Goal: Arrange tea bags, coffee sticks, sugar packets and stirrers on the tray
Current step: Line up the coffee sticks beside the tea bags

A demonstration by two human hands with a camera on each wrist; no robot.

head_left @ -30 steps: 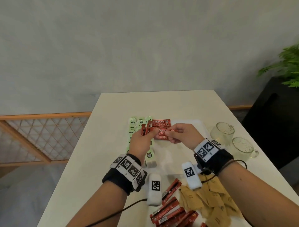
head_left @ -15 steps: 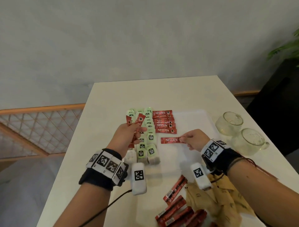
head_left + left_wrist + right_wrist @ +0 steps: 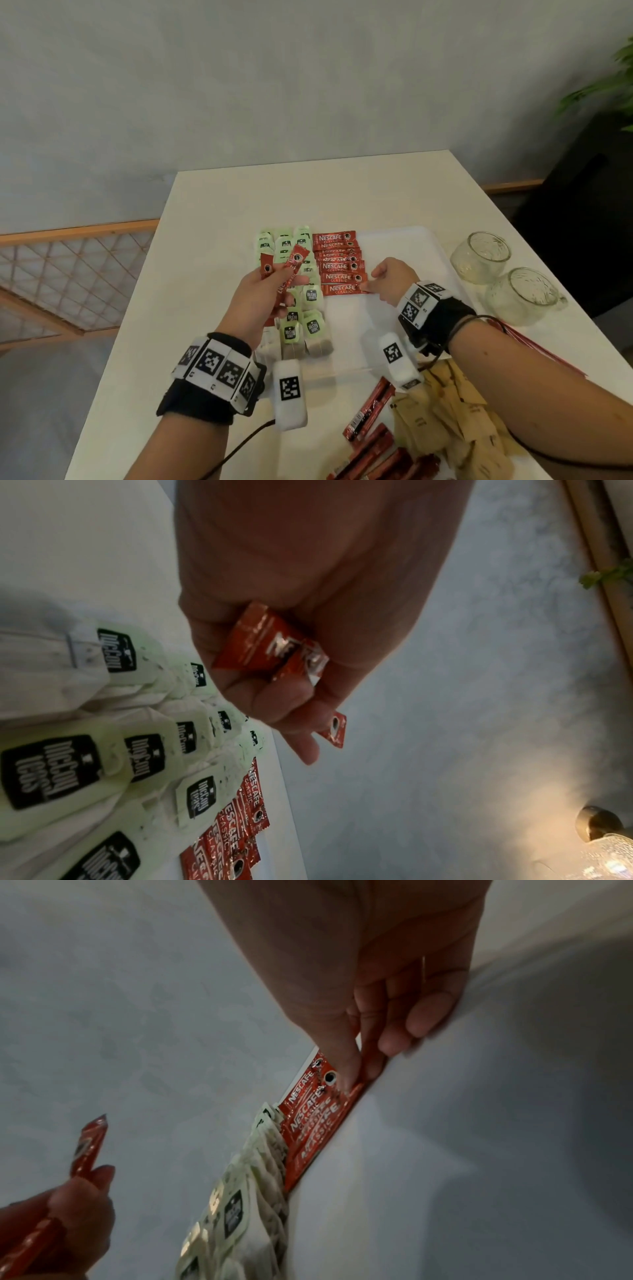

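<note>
My left hand (image 3: 274, 291) (image 3: 284, 691) grips a few red coffee sticks (image 3: 291, 270) (image 3: 267, 645), raised above the rows of green tea bags (image 3: 301, 301) (image 3: 51, 769). On the white tray (image 3: 411, 246) a column of coffee sticks (image 3: 337, 260) (image 3: 308, 1123) lies right of the tea bags. My right hand (image 3: 370, 284) (image 3: 363, 1069) pinches the right end of the nearest coffee stick (image 3: 342, 290), which lies flat at the column's near end. The left hand's sticks also show at the right wrist view's lower left.
Loose coffee sticks (image 3: 370, 411) and brown sugar packets (image 3: 445, 421) lie at the table's near edge. Two glass cups (image 3: 479, 257) (image 3: 520, 294) stand right of the tray. Thin red stirrers (image 3: 534, 346) poke out beneath my right forearm.
My right hand took one stick from the left hand's bunch, carried it to the tray and now has it laid at the column's near end. My left hand drew back left with the remaining sticks.
</note>
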